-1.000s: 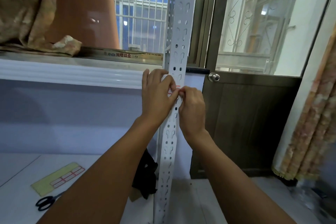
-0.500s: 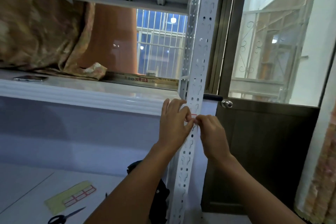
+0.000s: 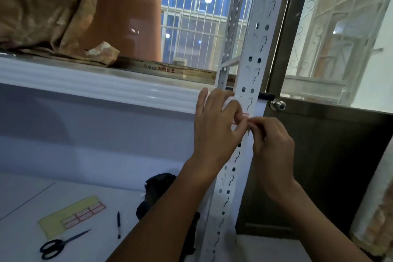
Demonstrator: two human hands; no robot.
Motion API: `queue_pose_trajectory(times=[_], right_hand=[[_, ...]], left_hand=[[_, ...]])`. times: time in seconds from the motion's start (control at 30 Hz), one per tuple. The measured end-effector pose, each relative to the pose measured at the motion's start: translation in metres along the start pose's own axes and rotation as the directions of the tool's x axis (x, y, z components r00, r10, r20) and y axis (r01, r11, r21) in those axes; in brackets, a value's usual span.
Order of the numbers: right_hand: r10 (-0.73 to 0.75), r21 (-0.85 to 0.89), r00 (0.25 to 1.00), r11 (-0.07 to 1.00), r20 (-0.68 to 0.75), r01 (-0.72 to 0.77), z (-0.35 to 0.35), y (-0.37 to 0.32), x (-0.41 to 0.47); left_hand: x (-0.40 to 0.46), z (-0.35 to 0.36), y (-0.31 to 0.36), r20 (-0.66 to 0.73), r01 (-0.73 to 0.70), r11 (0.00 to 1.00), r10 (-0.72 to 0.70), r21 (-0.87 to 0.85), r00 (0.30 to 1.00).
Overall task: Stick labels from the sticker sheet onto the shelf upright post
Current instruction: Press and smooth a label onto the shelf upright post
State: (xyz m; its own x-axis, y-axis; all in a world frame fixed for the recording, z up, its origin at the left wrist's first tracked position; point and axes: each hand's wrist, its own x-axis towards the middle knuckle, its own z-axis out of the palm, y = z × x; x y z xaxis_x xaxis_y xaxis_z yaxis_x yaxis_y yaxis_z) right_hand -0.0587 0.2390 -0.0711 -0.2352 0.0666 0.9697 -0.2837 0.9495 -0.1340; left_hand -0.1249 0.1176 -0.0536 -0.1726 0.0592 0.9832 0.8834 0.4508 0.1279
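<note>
A white perforated shelf upright post stands in the middle, running from top to bottom. A small white label with a red border lies against the post at mid height. My left hand rests on the post's left side, its thumb and forefinger pinching the label's left end. My right hand pinches the label's right end with its fingertips. The yellow sticker sheet, with red-bordered labels left on it, lies on the white floor at the lower left.
Black scissors and a black pen lie on the floor by the sheet. A dark bundle sits behind my left forearm. A white ledge with cloth on it runs left; a brown door with a knob stands right.
The camera view has shifted and tilted, showing the pen on the floor. Both hands stay on the label at the same spot on the post.
</note>
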Motion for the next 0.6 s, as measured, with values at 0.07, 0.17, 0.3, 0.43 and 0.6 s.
queue_pose_trajectory(times=[0.07,0.17,0.3,0.43,0.6], right_hand=[[-0.017,0.010,0.999,1.000,-0.042,0.018,0.006,0.000,-0.005],[-0.021,0.011,0.994,1.000,-0.103,0.023,0.014,-0.003,-0.008],[0.011,-0.025,0.993,1.000,-0.120,-0.014,0.020,-0.007,-0.008],[0.111,0.009,0.993,0.994,0.047,-0.112,0.008,-0.012,0.001],[0.158,0.062,0.976,0.984,0.152,-0.169,-0.014,-0.006,0.012]], left_hand=[[-0.001,0.003,0.000,-0.015,-0.002,1.000,0.002,0.004,1.000],[-0.001,0.006,0.000,-0.033,0.004,1.000,-0.004,0.014,0.999],[0.001,0.004,0.005,-0.022,0.022,0.999,-0.021,0.031,1.000],[0.003,-0.005,0.008,0.048,0.034,0.998,-0.036,0.051,0.998],[0.004,-0.016,0.006,0.121,0.032,0.999,-0.034,0.016,0.992]])
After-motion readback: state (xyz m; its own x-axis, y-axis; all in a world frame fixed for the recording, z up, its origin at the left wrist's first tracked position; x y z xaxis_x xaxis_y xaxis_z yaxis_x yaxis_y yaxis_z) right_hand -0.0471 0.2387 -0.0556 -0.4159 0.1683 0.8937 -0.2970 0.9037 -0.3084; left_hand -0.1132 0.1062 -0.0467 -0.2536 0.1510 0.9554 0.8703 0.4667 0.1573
